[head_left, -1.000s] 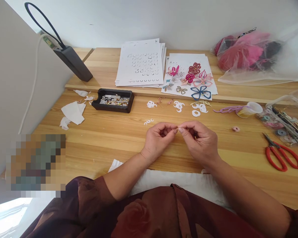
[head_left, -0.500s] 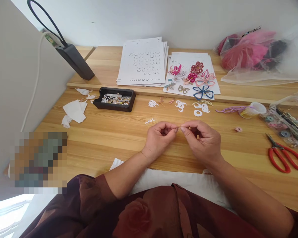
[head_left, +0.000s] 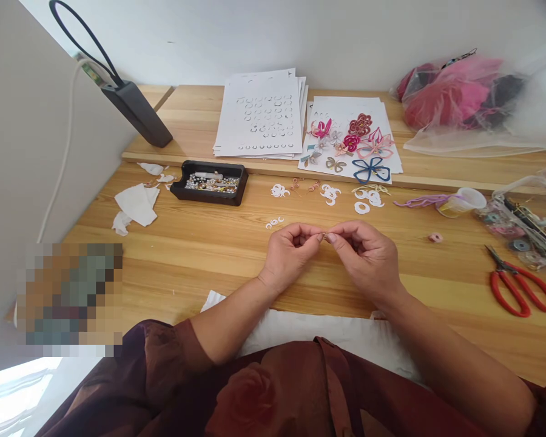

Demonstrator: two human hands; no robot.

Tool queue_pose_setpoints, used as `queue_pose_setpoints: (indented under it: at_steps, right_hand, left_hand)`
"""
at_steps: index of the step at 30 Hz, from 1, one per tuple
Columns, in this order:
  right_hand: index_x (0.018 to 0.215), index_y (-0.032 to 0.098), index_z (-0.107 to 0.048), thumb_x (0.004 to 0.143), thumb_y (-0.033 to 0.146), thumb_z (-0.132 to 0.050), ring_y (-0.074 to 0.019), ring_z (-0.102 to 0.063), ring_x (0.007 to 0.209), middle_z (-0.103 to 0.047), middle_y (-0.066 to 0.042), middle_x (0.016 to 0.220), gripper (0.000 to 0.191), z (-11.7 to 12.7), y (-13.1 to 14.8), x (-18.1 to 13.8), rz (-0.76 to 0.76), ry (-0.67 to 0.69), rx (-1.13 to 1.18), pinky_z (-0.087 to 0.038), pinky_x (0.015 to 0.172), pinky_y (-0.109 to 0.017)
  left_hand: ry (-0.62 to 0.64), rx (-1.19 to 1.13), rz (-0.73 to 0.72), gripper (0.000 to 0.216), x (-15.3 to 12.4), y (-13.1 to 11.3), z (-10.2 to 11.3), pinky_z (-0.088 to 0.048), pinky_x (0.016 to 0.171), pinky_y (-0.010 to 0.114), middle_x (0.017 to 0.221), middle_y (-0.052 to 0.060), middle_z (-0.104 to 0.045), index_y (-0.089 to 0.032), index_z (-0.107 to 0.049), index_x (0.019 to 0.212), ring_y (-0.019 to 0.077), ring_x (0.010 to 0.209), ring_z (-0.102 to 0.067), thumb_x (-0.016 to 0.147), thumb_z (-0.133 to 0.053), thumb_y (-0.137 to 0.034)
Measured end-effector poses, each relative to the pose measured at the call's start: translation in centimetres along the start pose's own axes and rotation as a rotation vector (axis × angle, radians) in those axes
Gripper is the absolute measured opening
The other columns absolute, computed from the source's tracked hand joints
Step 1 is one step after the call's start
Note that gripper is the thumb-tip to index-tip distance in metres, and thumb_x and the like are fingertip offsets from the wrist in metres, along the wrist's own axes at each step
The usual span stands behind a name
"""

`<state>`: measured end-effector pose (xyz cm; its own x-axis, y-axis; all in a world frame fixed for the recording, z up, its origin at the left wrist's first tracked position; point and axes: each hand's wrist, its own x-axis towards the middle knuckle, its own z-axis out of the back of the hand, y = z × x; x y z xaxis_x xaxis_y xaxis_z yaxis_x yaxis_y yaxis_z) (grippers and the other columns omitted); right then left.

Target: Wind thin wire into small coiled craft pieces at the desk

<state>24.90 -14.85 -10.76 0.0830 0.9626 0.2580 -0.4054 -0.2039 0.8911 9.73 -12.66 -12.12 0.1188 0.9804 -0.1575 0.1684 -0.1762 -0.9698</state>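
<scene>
My left hand (head_left: 291, 256) and my right hand (head_left: 367, 262) hover above the pine tabletop (head_left: 200, 267), their fingertips meeting. Pinched between them is a thin metallic wire (head_left: 325, 236), mostly hidden by the fingers. Its exact form is too small to tell. Nearest to my left hand lie several small white paper rings (head_left: 274, 223). A small pink spool (head_left: 435, 238) sits to the right of my right hand.
Behind my hands are a black bead tray (head_left: 209, 183), white punched sheets (head_left: 261, 112), and a sheet of wire flowers (head_left: 350, 139). Red-handled scissors (head_left: 521, 288) and a plastic box (head_left: 525, 224) lie at right. Paper scraps (head_left: 136, 204) lie at left.
My fingertips have drawn slightly closer around the wire than half a second ago. The hands otherwise stay nearly in place, and the view has shifted slightly since one second ago.
</scene>
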Motion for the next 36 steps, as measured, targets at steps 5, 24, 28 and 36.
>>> queue_pose_setpoints:
  at_steps: [5,24,28,36]
  right_hand:
    - [0.091,0.022,-0.072,0.089,0.021,-0.067,-0.0112,-0.052,0.061,-0.072,-0.002,0.089,0.005,0.6,0.3,0.4,0.195,-0.017,-0.198,-0.043,0.056,-0.028]
    - [0.079,0.019,-0.073,0.075,0.033,-0.08,-0.0054,-0.041,0.046,-0.067,0.002,0.066,0.016,0.8,-0.5,1.8,-0.328,0.156,0.34,-0.031,0.042,-0.021]
    - [0.078,0.019,-0.073,0.072,0.035,-0.082,-0.0054,-0.039,0.044,-0.065,0.003,0.062,0.02,0.6,-0.4,1.6,-0.389,0.156,0.393,-0.03,0.041,-0.021]
    - [0.082,0.019,-0.075,0.084,0.024,-0.072,-0.0102,-0.052,0.054,-0.069,0.0,0.068,0.007,0.1,-0.1,0.3,0.056,0.044,-0.107,-0.041,0.053,-0.025]
  left_hand:
    - [0.0,0.048,-0.031,0.02,0.1,0.1,0.1,-0.043,0.059,0.022,0.075,0.003,-0.069,-0.014,-0.073,0.081,0.0092,0.062,-0.053,0.074,-0.076,-0.033]
    - [0.12,-0.154,0.076,0.033,-0.2,-0.7,0.1,-0.034,0.051,0.021,0.057,-0.003,-0.057,-0.015,-0.07,0.081,0.0053,0.05,-0.042,0.072,-0.083,-0.044]
    - [0.12,-0.213,0.117,0.035,-0.2,-0.8,0.0,-0.031,0.047,0.02,0.057,-0.003,-0.056,-0.014,-0.069,0.08,0.005,0.05,-0.042,0.07,-0.084,-0.043]
    - [0.051,-0.293,0.121,0.033,0.0,-0.7,-0.1,-0.03,0.046,0.019,0.058,-0.004,-0.056,-0.013,-0.068,0.079,0.0043,0.049,-0.043,0.068,-0.085,-0.04]
